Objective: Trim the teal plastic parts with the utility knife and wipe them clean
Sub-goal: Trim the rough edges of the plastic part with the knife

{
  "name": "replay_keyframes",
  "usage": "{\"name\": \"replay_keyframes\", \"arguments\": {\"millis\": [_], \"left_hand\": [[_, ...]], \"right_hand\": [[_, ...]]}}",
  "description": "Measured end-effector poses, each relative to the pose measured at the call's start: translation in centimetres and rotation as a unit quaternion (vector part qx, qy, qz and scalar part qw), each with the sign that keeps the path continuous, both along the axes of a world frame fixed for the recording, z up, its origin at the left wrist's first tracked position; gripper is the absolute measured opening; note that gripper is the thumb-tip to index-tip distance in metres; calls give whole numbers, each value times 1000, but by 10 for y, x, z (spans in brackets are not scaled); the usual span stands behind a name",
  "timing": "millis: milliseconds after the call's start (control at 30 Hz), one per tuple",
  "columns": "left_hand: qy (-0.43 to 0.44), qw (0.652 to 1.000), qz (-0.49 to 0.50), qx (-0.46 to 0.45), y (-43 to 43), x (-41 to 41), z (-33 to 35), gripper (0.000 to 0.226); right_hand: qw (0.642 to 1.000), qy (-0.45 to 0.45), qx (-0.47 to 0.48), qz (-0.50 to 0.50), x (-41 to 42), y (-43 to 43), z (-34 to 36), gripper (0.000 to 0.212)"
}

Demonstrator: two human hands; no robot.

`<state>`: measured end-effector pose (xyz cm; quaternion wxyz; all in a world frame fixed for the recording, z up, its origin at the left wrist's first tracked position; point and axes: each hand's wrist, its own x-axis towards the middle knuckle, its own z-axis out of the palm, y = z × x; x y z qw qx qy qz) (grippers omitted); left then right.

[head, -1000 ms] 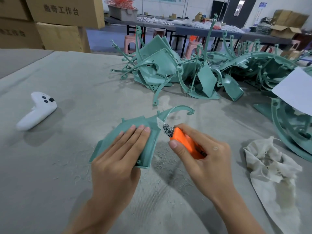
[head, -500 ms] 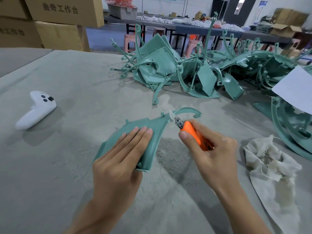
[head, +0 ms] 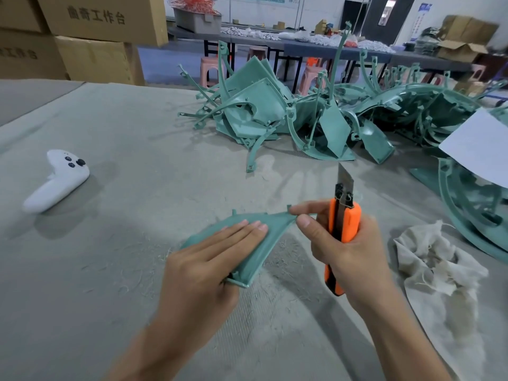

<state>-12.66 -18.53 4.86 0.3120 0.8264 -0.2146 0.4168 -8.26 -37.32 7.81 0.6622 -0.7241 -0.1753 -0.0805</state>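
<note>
Head view looks down on a grey cloth-covered table (head: pixel 96 284). Low in the middle of the frame lies one teal plastic part (head: pixel 275 222), a curved panel whose near corner is tilted up off the cloth. The left hand (head: pixel 209 259) has its four fingers straight and flat on top of the panel. Its thumb is hidden below the panel's edge, so whether it pinches from beneath cannot be told.

Just right of the panel, the right hand (head: pixel 346 248) is wrapped around an orange utility knife (head: pixel 345 224). The knife stands nearly upright with its blade (head: pixel 343 177) extended and pointing to the top of the frame, clear of the plastic. The same hand's forefinger and thumb reach left and touch the thin tip at the panel's right end.

Fine pale shavings (head: pixel 277 273) are scattered on the cloth around the panel. A crumpled off-white rag (head: pixel 439 268) lies at the right edge, near the knife hand.

A pile of teal parts (head: pixel 264 114) fills the upper middle and runs to the right, where a white sheet (head: pixel 478 149) rests on some of them. A white controller (head: pixel 57 180) lies at the left, well apart from the hands. Cardboard boxes (head: pixel 101 20) are stacked in the upper left corner.
</note>
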Motion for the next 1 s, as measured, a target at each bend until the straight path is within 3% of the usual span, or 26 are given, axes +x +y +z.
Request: {"name": "replay_keyframes", "arguments": {"millis": [300,567,800,933,1000], "left_hand": [[65,996,-50,-38,1,-1,4,54],[133,987,-65,-69,-7,0,1,57],[134,977,15,-162,-6,-1,8,23],[196,951,10,-239,-3,2,8,35],[222,939,9,-264,-2,2,10,29]], "right_hand": [[997,34,18,72,2,-4,2,8],[999,-14,29,-32,-3,7,-2,25],[986,9,111,-120,-3,1,2,9],[990,17,76,-114,-6,5,2,24],[992,24,59,-110,-7,5,2,31]]}}
